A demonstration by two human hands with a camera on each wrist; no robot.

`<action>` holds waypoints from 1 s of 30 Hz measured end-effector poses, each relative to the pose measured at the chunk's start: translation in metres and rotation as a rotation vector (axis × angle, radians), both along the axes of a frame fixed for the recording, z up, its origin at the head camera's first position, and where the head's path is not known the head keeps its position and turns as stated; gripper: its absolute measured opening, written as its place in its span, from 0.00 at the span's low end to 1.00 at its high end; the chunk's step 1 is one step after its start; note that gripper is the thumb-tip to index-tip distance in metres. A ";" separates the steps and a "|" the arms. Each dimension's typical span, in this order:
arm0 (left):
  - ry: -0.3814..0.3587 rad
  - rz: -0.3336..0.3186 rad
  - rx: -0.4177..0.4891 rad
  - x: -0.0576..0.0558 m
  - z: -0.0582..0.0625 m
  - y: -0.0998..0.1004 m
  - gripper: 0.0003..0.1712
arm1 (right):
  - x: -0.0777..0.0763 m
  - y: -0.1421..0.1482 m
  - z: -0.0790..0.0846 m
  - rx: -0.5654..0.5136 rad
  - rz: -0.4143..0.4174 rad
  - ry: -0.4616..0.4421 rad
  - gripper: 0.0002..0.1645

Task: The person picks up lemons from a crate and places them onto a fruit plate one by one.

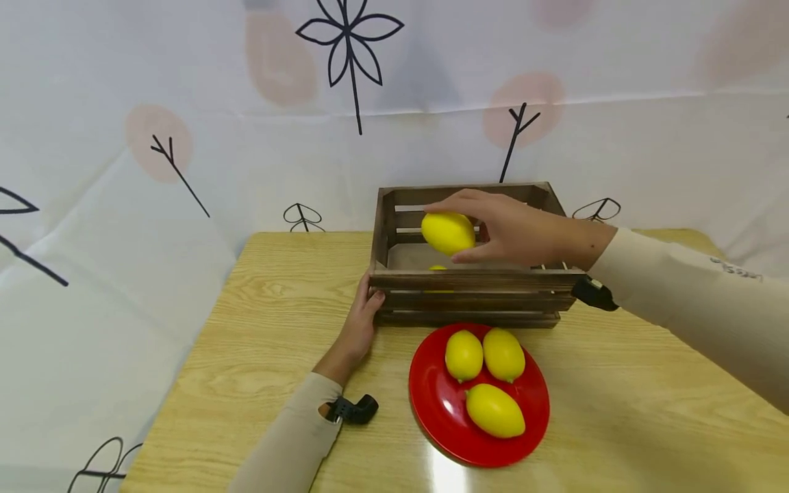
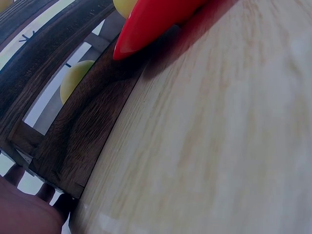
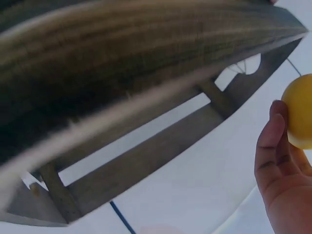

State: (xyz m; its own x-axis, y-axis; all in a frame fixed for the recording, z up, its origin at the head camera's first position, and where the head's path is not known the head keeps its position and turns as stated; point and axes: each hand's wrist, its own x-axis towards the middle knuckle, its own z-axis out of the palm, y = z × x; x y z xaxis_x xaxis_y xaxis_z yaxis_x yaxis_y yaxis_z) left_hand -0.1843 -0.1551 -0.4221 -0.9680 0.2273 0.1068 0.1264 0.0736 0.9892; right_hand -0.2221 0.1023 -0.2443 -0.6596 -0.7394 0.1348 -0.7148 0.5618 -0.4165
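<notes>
My right hand (image 1: 508, 226) pinches a yellow lemon (image 1: 448, 233) over the open top of a dark wooden crate (image 1: 468, 282). In the right wrist view, thumb and fingers curl about that lemon (image 3: 300, 111). Another lemon (image 1: 438, 268) lies inside the crate, mostly hidden by the front slats; through a gap it shows in the left wrist view. At the crate's front left corner, my left hand (image 1: 360, 316) rests against the side with its fingers along the wood. A red plate (image 1: 431, 418) in front of the crate bears three lemons (image 1: 495, 411).
The wooden table (image 1: 271, 356) carries the crate and plate. Behind it hangs a white cloth (image 1: 216, 82) with plant drawings and pale pink patches. The plate's edge lies close to the crate's front.
</notes>
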 end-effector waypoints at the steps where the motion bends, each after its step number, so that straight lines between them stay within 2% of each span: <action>1: -0.004 -0.001 0.003 -0.001 -0.001 0.000 0.30 | 0.003 0.001 -0.001 -0.011 0.002 0.009 0.44; 5: 0.001 -0.005 0.007 -0.003 -0.002 0.000 0.30 | 0.016 0.005 -0.006 -0.048 0.018 0.055 0.45; 7: -0.009 -0.012 -0.001 0.001 0.006 0.000 0.31 | 0.022 0.006 -0.010 -0.064 0.039 0.084 0.44; 10: -0.014 -0.011 -0.020 0.003 0.008 0.001 0.31 | 0.030 0.006 -0.015 -0.078 0.066 0.112 0.43; 13: -0.011 -0.011 -0.018 0.003 0.008 0.001 0.31 | 0.037 0.005 -0.020 -0.107 0.098 0.105 0.43; 21: 0.011 -0.020 0.006 0.002 0.006 0.001 0.31 | 0.050 0.001 -0.034 -0.149 0.112 0.076 0.41; 30: 0.018 -0.035 0.001 0.003 0.005 0.000 0.30 | 0.069 -0.005 -0.055 -0.166 0.147 0.116 0.40</action>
State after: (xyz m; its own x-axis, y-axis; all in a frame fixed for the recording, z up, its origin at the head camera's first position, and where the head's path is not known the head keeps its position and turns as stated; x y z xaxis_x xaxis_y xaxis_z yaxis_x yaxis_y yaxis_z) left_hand -0.1818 -0.1554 -0.4169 -0.9573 0.2611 0.1241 0.1464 0.0677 0.9869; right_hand -0.1531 0.0973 -0.2991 -0.5196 -0.7877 0.3310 -0.8324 0.3792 -0.4043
